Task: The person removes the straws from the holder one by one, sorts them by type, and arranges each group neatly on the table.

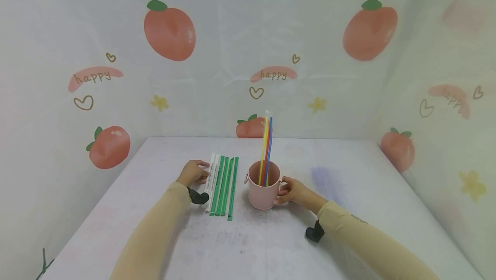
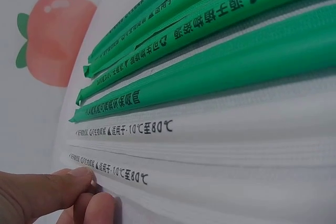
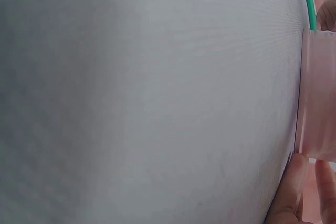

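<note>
My left hand (image 1: 192,173) is at the left side of the row of straws, its fingertips right at the edge of the outermost white paper-wrapped straw (image 2: 131,176). That straw lies flat on the table beside another white one, with several green-wrapped straws (image 1: 233,189) to their right. On the other side, my right hand (image 1: 296,192) holds a pink cup (image 1: 261,197) by its right side, thumb low near the base and fingers near the handle. The cup stands upright. Yellow, red and blue straws (image 1: 270,146) rise from it; their lower ends are partly hidden inside.
The white table (image 1: 217,252) meets a pale backdrop (image 1: 240,34) printed with fruit, hearts and flowers at the back and sides. Black wrist bands (image 1: 315,232) sit on both arms. The straw row and the cup are a short distance apart.
</note>
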`<state>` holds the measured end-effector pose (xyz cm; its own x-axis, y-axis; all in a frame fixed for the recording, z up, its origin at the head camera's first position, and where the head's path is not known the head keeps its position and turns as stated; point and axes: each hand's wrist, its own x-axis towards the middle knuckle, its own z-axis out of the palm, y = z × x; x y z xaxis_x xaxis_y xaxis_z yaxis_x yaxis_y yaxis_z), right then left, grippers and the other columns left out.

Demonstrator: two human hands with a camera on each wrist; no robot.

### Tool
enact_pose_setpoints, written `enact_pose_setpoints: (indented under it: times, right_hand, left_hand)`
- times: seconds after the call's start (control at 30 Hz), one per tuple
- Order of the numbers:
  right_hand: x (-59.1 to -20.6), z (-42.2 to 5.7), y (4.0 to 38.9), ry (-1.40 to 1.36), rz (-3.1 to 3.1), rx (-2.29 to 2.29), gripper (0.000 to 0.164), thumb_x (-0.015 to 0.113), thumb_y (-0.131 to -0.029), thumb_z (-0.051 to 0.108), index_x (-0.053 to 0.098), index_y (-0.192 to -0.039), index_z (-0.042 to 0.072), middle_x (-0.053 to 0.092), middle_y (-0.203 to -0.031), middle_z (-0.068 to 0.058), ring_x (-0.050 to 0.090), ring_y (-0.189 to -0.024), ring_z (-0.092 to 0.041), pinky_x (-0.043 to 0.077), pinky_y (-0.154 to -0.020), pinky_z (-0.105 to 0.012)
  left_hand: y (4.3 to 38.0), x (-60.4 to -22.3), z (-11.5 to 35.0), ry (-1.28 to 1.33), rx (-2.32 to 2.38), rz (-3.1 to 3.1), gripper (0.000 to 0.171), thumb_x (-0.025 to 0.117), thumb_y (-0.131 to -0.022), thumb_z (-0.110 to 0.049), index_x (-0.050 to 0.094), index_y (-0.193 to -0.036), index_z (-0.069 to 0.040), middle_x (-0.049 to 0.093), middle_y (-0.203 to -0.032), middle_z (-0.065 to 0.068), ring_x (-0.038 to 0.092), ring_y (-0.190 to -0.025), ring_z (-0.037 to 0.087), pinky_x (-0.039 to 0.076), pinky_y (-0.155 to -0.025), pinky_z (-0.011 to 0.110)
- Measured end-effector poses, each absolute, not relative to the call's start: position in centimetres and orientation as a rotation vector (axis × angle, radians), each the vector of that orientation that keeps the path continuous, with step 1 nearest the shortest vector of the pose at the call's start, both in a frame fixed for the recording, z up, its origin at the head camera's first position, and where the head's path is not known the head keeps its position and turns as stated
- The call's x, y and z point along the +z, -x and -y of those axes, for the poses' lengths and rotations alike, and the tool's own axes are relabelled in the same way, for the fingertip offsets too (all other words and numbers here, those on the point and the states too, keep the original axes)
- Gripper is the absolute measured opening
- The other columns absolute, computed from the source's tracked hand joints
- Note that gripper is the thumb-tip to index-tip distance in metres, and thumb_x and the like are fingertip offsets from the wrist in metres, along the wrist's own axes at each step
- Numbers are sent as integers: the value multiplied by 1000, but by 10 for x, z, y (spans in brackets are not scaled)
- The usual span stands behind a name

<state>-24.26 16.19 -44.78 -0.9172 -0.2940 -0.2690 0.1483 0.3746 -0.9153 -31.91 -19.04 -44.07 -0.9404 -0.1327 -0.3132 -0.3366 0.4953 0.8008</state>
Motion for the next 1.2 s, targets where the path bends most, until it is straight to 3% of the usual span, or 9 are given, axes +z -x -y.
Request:
enact_pose_setpoints:
  times: [0.57,0.87,1.2]
  right_hand:
    - [-449,-162,244,120,-2258,-1559,93,78,-77,-3,20,-148,-11,56,-119,-21,58,-101,-21,51,-91,-29]
    - [-451,-161,246,67,-2307,-1501,90,81,-76,1,26,-147,-9,58,-117,-19,58,-99,-19,49,-99,-39]
    - [-451,-160,246,57,-2300,-1513,90,80,-76,-1,26,-147,-9,57,-119,-19,58,-99,-19,50,-97,-38]
  left_hand:
    - [318,-441,190,394,1471,-2500,41,65,-88,0,59,-129,-3,60,-85,9,55,-66,12,52,-54,18]
    - [314,-441,187,383,1430,-2555,40,64,-89,-1,59,-129,-3,62,-87,10,56,-68,11,52,-55,17]
    - [311,-439,187,364,1426,-2567,39,65,-89,-1,60,-128,-3,63,-87,10,57,-68,11,53,-55,18]
